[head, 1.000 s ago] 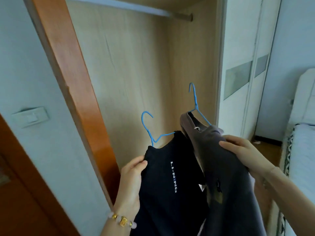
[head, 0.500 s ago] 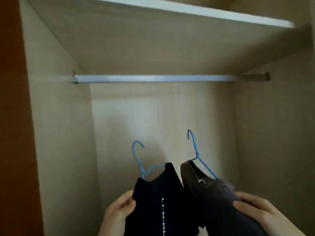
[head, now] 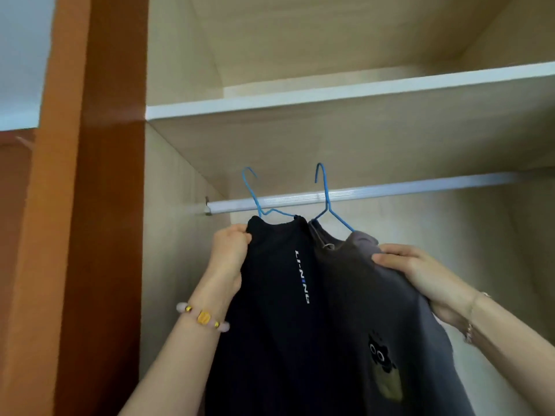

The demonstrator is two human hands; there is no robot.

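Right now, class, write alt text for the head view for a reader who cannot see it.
Two hands hold two shirts on blue wire hangers up at a wardrobe rail. The left hand grips a black shirt, the right hand a grey shirt; whether the hangers have caught the rail is unclear.

Centre frame: left hand grips the shoulder of a black shirt, right hand grips the shoulder of a grey shirt. The shirts touch side by side, each on a blue hanger, one left, one right. Both hooks cross in front of the rod, tips above it; hooked or not, can't tell. Shelf across the upper frame. Bead bracelet on the left wrist. Orange frame at left.
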